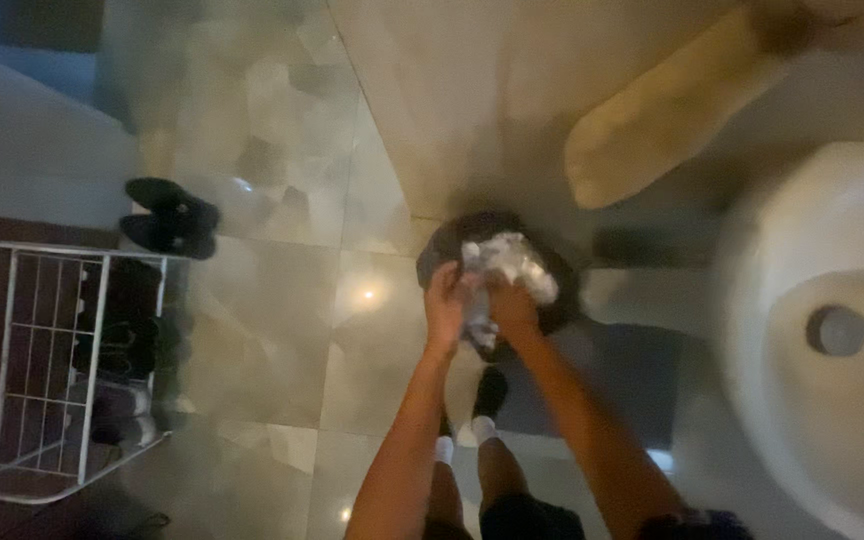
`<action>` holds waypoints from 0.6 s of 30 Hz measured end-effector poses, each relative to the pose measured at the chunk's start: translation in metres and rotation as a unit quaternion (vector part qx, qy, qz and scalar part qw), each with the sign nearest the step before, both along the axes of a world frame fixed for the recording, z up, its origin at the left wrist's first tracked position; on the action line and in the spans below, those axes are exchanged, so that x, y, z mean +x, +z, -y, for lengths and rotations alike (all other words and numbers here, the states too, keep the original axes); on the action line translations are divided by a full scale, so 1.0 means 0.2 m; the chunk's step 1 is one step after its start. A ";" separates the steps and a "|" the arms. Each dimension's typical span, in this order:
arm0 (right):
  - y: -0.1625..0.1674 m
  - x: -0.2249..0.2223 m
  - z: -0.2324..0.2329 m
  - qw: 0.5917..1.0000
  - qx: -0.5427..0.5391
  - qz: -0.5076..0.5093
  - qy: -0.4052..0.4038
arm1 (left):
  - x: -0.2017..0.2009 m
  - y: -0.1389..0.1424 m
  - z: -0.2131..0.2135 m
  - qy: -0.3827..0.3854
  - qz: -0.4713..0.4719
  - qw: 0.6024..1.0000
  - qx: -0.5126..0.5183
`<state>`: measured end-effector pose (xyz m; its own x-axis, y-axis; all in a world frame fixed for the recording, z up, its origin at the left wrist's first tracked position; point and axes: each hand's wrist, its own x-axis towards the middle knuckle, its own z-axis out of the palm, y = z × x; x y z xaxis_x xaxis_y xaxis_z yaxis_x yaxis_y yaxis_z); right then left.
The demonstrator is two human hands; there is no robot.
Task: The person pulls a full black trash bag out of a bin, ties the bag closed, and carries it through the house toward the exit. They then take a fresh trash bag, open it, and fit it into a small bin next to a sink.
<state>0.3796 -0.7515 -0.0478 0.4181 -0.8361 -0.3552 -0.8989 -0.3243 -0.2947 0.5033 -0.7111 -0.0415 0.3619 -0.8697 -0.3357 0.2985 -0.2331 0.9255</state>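
Both my hands reach down over a dark round bin [562, 300] on the floor. My left hand [444, 305] and my right hand [512, 308] grip a crumpled white plastic bag [512, 262] that sits in the bin's mouth. The bag's top bunches up just beyond my fingers. My feet in white socks and dark shoes [487, 395] stand just below the bin. The picture is blurred.
A white sink basin [832, 330] with a round drain fills the right side. A pale towel or cloth [652, 120] hangs at the upper right. A white wire shoe rack [72, 370] stands at the left, with a pair of black shoes [172, 218] beside it on glossy tiles.
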 end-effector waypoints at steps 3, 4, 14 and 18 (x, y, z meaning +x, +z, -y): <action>0.00 -0.05 0.05 1.000 0.001 0.027 0.004 | 0.04 0.02 0.04 -0.005 0.026 1.000 -0.001; 0.01 -0.07 0.06 0.999 0.000 0.036 0.004 | 0.05 0.03 0.05 -0.001 0.010 1.000 -0.011; 0.04 -0.40 0.05 0.974 -0.111 0.141 -0.140 | 0.11 0.02 0.13 -0.041 0.060 0.994 0.085; 0.05 -0.51 0.09 0.961 -0.191 0.083 -0.184 | 0.15 0.01 0.12 -0.022 0.038 0.999 0.002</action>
<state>0.2770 -0.7703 -0.0372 0.0931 -0.9943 0.0527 -0.9242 -0.1060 -0.3669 0.5336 -0.7343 -0.0403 0.3486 -0.8837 -0.3122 0.2171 -0.2479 0.9442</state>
